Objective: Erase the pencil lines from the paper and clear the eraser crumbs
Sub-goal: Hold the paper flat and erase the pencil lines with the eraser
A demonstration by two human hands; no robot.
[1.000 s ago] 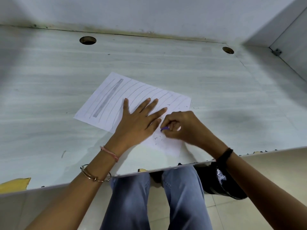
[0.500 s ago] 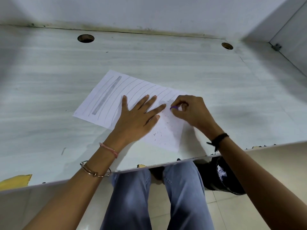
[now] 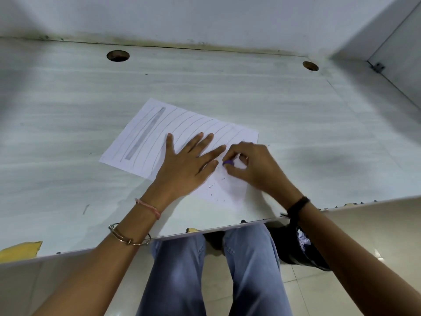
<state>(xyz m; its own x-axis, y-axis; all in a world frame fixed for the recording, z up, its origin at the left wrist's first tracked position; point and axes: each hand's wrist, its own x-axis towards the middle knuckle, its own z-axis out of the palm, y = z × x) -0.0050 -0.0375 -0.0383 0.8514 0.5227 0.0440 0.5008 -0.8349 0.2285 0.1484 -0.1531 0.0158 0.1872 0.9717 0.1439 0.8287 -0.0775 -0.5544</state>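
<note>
Eraser (image 3: 228, 163) mostly hidden — seemingly pinched by right hand (image 3: 252, 167).

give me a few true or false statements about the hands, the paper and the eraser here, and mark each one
1. The left hand lies flat on the paper, fingers spread. True.
2. The right hand pinches a purple eraser. True.
3. The paper carries no pencil marks. False: curved lines and a shaded bar show on its left part.
4. Dark crumbs lie on the paper towards its near edge. True.
5. The eraser is on the shaded bar. False: it sits on the paper's right part, beside the left hand's fingertips.
</note>
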